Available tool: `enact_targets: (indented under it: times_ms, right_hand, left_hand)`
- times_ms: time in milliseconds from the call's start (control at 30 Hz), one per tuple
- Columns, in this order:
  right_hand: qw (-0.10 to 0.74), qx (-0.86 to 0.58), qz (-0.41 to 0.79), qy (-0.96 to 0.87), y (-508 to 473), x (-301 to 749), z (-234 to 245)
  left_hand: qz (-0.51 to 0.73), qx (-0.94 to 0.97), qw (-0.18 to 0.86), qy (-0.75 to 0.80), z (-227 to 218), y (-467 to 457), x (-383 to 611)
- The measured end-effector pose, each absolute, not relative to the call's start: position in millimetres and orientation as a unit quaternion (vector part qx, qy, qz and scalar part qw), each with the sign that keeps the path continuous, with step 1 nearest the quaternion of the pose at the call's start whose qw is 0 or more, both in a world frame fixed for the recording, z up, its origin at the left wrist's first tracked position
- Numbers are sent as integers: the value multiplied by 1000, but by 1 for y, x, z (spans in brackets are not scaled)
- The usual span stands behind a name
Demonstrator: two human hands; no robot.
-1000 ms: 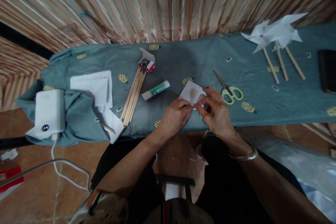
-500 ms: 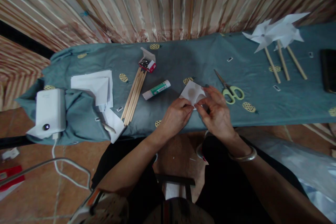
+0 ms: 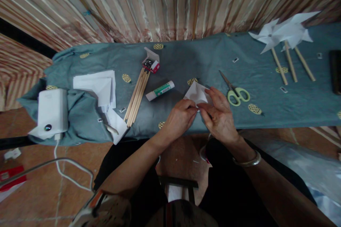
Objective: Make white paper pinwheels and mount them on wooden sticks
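Two hands meet at the near edge of the table. The left hand (image 3: 181,115) and the right hand (image 3: 220,115) each have their fingers curled almost closed, and the fingertips pinch the near corner of one small white paper (image 3: 197,93). The paper lies on the cloth (image 3: 279,110) just beyond the knuckles, with its far flaps lifted. One bangle (image 3: 246,160) circles the right wrist.

One pair of scissors (image 3: 236,94) with pale green handles lies just right of the right hand, blades pointing away. One glue stick (image 3: 160,90) lies on its side left of the paper. Further left is one bundle of sticks (image 3: 136,97), packed too closely to count, and beside it a loose pile of white sheets (image 3: 97,87). One white device (image 3: 50,111) sits at the left end of the table, and its cable hangs down to the floor.

One small open box (image 3: 151,64) stands at the far tip of the bundle. At the far right lie three pinwheels (image 3: 285,32), heads overlapping, each on its own stick. One striped curtain (image 3: 170,3) hangs behind the table.
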State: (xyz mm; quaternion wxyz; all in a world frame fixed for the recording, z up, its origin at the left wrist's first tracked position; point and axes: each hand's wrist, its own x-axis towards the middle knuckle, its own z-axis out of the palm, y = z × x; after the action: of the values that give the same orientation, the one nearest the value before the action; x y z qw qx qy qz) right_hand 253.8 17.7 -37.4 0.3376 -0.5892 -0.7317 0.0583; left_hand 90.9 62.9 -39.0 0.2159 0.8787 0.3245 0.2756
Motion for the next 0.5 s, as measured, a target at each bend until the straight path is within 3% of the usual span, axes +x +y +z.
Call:
enact_targets:
  times_ms: [500]
  right_hand:
    - [346, -599, 51, -720, 23, 254, -34]
  left_hand:
    - [271, 881, 214, 323, -37, 63, 91]
